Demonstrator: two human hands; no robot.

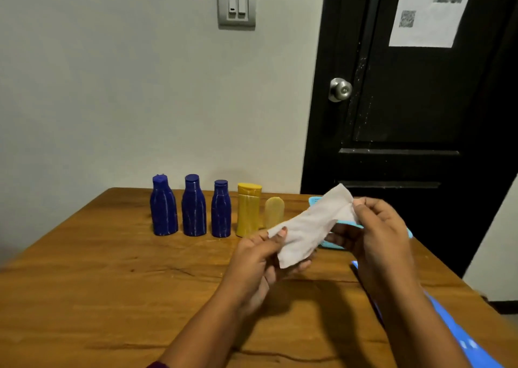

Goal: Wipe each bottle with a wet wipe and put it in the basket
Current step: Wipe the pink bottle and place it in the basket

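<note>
White, crumpled wet wipe (308,226) stretches between left hand (256,258) and right hand (379,233), each grip pinching one end.

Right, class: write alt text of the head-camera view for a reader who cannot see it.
A left hand and a right hand pinch the ends of a wet wipe, spread between them above a wooden table. Behind, in a row, stand three blue bottles, a yellow bottle and a small pale bottle; a blue basket shows partly behind the wipe.
</note>
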